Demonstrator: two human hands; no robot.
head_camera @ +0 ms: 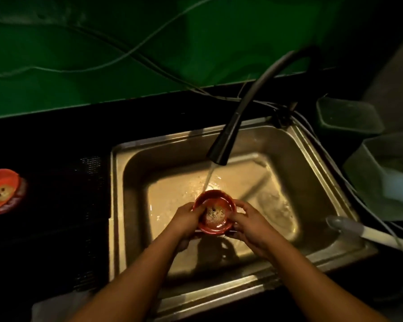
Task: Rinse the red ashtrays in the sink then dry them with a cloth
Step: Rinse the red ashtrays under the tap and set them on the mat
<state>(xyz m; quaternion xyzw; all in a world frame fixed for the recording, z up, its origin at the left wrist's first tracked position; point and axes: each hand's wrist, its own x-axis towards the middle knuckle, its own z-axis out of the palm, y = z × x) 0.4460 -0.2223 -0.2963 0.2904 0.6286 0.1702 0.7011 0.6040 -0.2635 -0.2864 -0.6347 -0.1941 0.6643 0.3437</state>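
Red ashtray (215,212) clamped from both sides. Left hand (186,217): thumb hooked over the left rim, fingers curled underneath. Right hand (249,225): thumb tip on the right rim, fingers curled below and behind the bowl. Both hands grip it; no fingers are spread free.

Position: the ashtray is held above the floor of the sink (118,205), near its middle, apart from the metal. A water stream (208,180) lands on the far rim, and froth shows in the bowl.

Orientation: mouth up, tipped slightly toward the person. The body is round, so it has no long axis to record.

Sink: stainless steel, rectangular, wet floor. The black faucet (221,145) arcs in from the rear right, with its head over the basin.

Counter (56,140): black, dim. A second ashtray (1,190), red-orange, sits far left on it, mouth up, well apart from the sink.

Right of the sink: two translucent containers (349,117) and a pale grey handle (358,231) lying across the sink's right edge.

Room: green wall (79,54) behind the counter, with loose cables (130,54) trailing across it. Lighting is low, brightest in the basin. A pale shape (61,305) lies at the bottom left; cannot tell what it is.
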